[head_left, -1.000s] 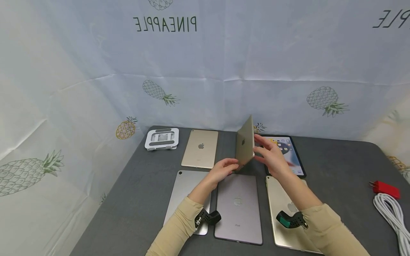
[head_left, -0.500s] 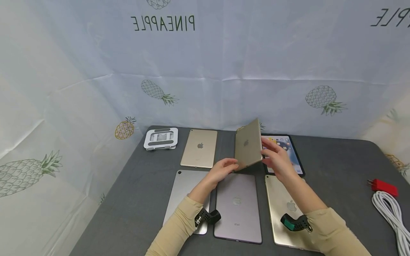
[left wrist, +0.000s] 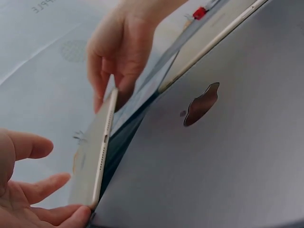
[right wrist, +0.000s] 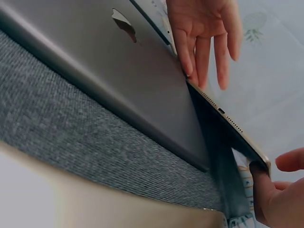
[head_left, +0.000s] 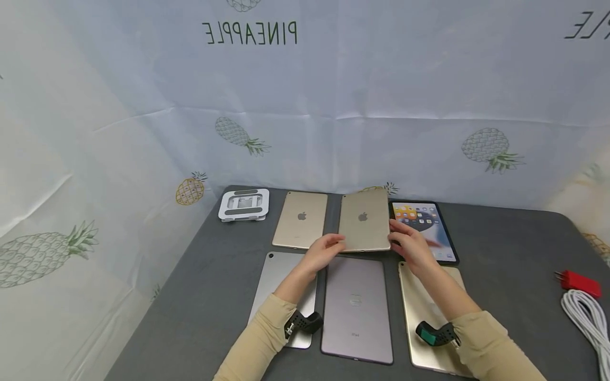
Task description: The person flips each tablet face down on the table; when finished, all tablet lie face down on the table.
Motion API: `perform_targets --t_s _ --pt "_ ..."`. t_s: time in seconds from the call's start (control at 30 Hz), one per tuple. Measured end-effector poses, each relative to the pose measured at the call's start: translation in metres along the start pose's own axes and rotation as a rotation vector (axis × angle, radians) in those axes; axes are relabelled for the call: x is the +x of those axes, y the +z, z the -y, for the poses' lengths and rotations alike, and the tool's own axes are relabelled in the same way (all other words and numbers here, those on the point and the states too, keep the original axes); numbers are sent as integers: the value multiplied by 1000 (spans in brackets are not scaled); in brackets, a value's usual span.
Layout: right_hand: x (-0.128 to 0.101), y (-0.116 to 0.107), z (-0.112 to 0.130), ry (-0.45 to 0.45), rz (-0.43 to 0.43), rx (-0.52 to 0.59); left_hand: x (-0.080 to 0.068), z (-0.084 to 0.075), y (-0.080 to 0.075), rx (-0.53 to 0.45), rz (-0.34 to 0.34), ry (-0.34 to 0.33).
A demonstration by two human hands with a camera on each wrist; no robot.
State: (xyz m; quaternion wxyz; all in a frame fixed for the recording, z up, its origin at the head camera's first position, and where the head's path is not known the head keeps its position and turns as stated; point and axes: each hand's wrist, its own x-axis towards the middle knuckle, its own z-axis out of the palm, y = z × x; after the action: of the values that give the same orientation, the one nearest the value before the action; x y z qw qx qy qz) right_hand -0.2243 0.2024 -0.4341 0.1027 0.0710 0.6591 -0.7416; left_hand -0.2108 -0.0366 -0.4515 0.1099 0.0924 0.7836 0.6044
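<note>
A gold tablet (head_left: pixel 364 221), back upward, lies at the rear middle, its right side raised off the table. My right hand (head_left: pixel 411 244) pinches that side near the front corner; in the right wrist view the thumb is under the tablet's edge (right wrist: pixel 232 127). My left hand (head_left: pixel 324 251) touches the front left corner; in the left wrist view its upper fingers stand off the tablet and the lower ones meet the edge (left wrist: pixel 100 156). A grey tablet (head_left: pixel 357 312) lies just in front, back up. To the right, a tablet with a lit screen (head_left: pixel 424 225) lies face up.
Another gold tablet (head_left: pixel 300 219) is at the left, with a white folding stand (head_left: pixel 244 205) beyond it. A silver tablet (head_left: pixel 271 280) and a gold tablet (head_left: pixel 429 338) lie under my forearms. A red charger (head_left: pixel 580 284) and coiled white cable (head_left: pixel 587 317) are at far right.
The held gold tablet has swung down from nearly upright to almost flat, its back turning upward. My right hand has moved right and lower; the left hand stays at the left corner.
</note>
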Motion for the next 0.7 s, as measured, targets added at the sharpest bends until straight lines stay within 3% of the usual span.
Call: perform_targets --t_s 0.3,0.7 --pt "6 7 -9 49 6 -72 -4 3 -7 -1 -35 -4" --pt "5 9 -13 17 72 -179 -5 7 -9 13 -50 -7"
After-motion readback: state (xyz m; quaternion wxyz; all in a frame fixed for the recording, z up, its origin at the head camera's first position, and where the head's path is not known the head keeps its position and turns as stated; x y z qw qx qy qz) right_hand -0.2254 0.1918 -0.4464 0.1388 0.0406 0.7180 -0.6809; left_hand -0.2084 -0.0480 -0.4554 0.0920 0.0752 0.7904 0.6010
